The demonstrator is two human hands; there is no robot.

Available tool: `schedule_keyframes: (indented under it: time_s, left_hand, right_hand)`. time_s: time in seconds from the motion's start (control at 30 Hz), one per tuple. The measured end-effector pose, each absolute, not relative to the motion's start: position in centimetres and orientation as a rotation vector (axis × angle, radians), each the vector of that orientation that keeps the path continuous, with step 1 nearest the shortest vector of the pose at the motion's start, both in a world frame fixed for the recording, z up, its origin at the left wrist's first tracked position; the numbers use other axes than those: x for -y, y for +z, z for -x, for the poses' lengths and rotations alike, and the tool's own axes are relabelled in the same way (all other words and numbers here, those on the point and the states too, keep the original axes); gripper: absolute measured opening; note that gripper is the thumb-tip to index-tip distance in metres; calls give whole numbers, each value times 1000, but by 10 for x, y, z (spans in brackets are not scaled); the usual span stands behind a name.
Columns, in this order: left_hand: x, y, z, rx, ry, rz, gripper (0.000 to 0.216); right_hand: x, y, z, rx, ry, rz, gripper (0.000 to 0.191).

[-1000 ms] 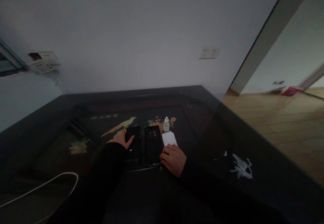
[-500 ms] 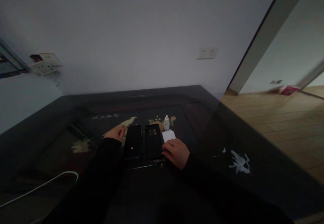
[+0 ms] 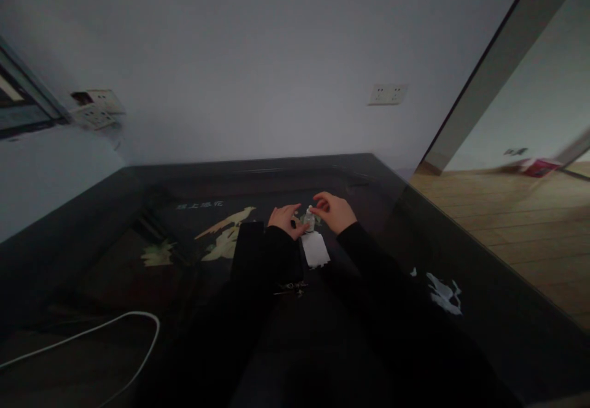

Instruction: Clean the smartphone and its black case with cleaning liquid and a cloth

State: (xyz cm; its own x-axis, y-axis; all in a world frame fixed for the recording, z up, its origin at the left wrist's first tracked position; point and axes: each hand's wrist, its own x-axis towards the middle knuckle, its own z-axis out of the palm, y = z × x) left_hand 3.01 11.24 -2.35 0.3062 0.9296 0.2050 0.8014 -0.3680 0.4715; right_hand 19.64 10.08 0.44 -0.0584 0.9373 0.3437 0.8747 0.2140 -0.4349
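A small white dropper bottle (image 3: 310, 220) stands on the dark glass-topped table (image 3: 138, 260), and both of my hands meet at it. My left hand (image 3: 284, 218) wraps its fingers round the bottle's body from the left. My right hand (image 3: 335, 211) pinches the bottle's top from the right. Just in front of the bottle lies a white folded cloth (image 3: 316, 250). My black left sleeve covers most of the two black phones; only a dark edge (image 3: 243, 243) shows.
A white cable (image 3: 138, 325) curves over the table's near left. White paper scraps (image 3: 442, 294) lie at the right edge. A small metal piece (image 3: 291, 286) sits between my forearms. Wall sockets (image 3: 387, 93) are behind, wooden floor (image 3: 507, 211) to the right.
Both hands left the phones and the cloth and moved forward to the bottle. My left forearm now lies over the phones. The view shifted slightly.
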Motion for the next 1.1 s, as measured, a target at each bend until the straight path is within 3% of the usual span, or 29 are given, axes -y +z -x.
schedule_keyframes:
  time_s: [0.07,0.2,0.33,0.47,0.63,0.8,0.93,1.1]
  left_hand:
    - [-122,-28,-48,-1624,637,-2264,59]
    - [-133,-36,-60,-1703,662,-2201,39]
    - [-139,-41,-55,-1653,661,-2162,29]
    - [-144,-47,-53,-1625,666,-2126,29]
    - [-143,-49,-55,-1631,684,-2091,30]
    - [-140,-47,-57,-1651,696,-2076,28]
    - [-139,-45,-57,-1657,679,-2085,26]
    - [-140,-47,-59,-1665,705,-2072,28]
  right_hand:
    - [-110,4,-185,1913,120,1755,26]
    - [-115,1,-172,1881,69,1887,29]
    - [-118,0,-172,1922,92,1905,19]
    - [-124,2,-177,2028,216,1803,8]
    - [-124,5,-181,1966,235,1830,27]
    - [-124,5,-183,2012,325,1780,7]
    - [-124,3,-182,2003,342,1760,22]
    - [-124,3,-179,1939,297,1789,9]
